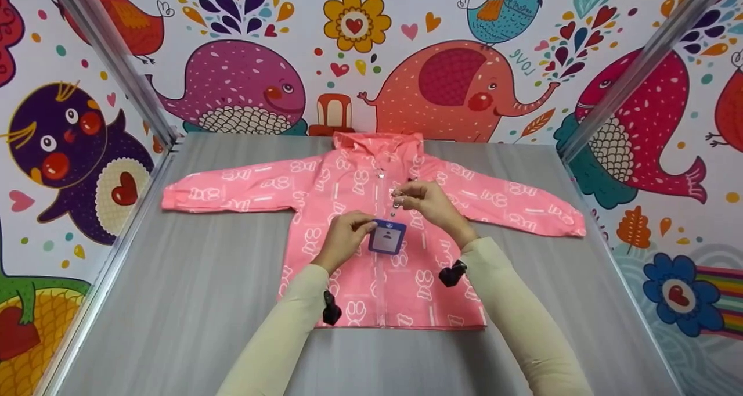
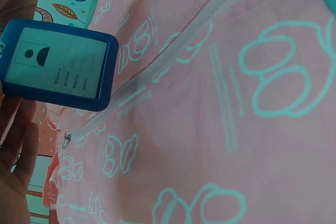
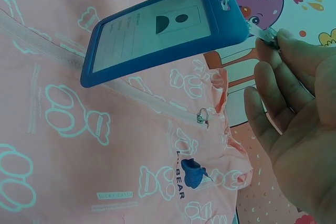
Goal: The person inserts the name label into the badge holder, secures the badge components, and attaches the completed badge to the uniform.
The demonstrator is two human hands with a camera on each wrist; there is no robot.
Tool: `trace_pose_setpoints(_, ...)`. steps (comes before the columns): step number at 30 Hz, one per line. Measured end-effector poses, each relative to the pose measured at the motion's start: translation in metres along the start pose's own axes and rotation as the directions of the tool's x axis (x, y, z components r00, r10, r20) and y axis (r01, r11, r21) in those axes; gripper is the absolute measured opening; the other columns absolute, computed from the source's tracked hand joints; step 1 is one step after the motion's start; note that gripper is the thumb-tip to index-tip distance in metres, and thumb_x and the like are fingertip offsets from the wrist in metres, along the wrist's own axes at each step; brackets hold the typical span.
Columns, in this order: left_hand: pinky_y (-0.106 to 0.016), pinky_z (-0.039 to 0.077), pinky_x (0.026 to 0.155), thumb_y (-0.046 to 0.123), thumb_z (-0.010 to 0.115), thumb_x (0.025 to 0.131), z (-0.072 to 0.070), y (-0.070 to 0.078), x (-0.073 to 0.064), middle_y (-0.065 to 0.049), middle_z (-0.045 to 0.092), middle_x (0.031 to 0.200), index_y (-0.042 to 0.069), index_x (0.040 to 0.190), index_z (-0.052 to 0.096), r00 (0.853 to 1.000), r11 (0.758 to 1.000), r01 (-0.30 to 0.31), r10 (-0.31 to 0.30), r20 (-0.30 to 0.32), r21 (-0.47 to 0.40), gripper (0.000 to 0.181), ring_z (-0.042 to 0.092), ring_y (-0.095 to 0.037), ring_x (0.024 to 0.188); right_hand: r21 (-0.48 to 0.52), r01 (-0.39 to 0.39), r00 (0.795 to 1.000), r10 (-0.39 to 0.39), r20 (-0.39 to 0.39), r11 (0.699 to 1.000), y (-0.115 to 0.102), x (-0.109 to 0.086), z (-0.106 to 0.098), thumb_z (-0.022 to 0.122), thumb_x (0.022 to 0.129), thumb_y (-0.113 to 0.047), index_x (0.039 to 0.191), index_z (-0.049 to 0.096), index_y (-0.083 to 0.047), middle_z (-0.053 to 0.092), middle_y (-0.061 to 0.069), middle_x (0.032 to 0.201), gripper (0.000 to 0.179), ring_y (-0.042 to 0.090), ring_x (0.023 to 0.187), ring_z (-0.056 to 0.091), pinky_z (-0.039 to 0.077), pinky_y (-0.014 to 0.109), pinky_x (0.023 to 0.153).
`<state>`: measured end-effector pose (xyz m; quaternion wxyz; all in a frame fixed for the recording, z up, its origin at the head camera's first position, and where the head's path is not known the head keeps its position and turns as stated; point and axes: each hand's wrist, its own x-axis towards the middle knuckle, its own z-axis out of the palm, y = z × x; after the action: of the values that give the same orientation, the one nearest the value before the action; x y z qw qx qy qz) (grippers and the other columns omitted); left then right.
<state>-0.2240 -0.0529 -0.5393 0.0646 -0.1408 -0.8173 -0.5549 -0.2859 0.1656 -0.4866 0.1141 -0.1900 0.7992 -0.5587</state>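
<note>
A blue-framed ID badge holder with a white card inside hangs above the front of a pink hooded jacket. My left hand pinches the badge by its upper left edge. With thumb and forefinger, my right hand pinches a small metal clip attached to the slotted top end of the badge. The jacket lies spread face up, sleeves out to both sides. Its zipper runs down the middle, and the zipper pull sits near the collar. White bear outlines cover the fabric.
The jacket rests on a grey table. Patterned walls with cartoon animals rise at the back and both sides, with metal posts at the corners. A black device is strapped at the right wrist, another at the left.
</note>
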Motion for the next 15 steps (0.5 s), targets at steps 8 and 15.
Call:
trace_pose_setpoints(8, -0.025, 0.056, 0.075, 0.015, 0.069, 0.091, -0.0015, 0.0006, -0.0033, -0.01, 0.076, 0.095, 0.006, 0.102, 0.077, 1.0, 1.0, -0.009, 0.009, 0.001, 0.023, 0.016, 0.068, -0.018, 0.082, -0.025, 0.002, 1.0, -0.001, 0.02, 1.0, -0.0016, -0.0027, 0.0042, 0.063, 0.095, -0.009, 0.115, 0.068, 0.006, 0.073, 0.022, 0.1, 0.025, 0.011, 0.083, 0.071, 0.057, 0.027, 0.079)
trace_pose_setpoints(15, -0.032, 0.058, 0.081, 0.014, 0.072, 0.09, -0.0043, 0.006, -0.0023, -0.008, 0.075, 0.099, 0.009, 0.104, 0.077, 0.999, 0.999, 0.039, -0.039, 0.034, -0.006, 0.016, 0.069, -0.018, 0.087, 0.007, -0.017, 1.0, 0.017, 0.016, 1.0, -0.0058, -0.0043, 0.0055, 0.063, 0.096, -0.011, 0.115, 0.068, 0.005, 0.074, 0.02, 0.097, 0.025, 0.01, 0.081, 0.069, 0.056, 0.024, 0.077)
